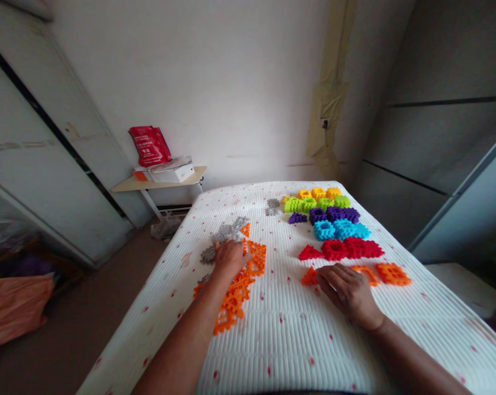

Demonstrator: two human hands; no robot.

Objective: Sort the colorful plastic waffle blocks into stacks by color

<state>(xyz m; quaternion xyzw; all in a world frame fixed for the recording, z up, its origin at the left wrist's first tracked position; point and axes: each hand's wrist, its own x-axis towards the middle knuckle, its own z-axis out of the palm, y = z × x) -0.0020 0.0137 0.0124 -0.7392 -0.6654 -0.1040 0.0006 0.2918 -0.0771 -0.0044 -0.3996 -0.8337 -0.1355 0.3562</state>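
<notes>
My left hand [230,257] is over a loose pile at the bed's middle left, thumb apart from the fingers. Beneath and beside it lie flat orange interlocking plastic pieces [235,296], square and triangular, with notched edges. Grey pieces [227,231] of the same kind lie just beyond its fingertips. My right hand [350,291] is at the front row on the right, fingers curved together. Its fingertips touch an orange triangular piece [309,276] at the row's left end. Partly hidden behind this hand are an orange square block [366,274] and another orange block [393,274].
Beyond the right hand stand rows of red [352,248], light blue [341,229], purple [334,214], green [317,204] and yellow [318,193] blocks. Two grey pieces [272,207] lie left of them. A small table [165,185] stands by the wall.
</notes>
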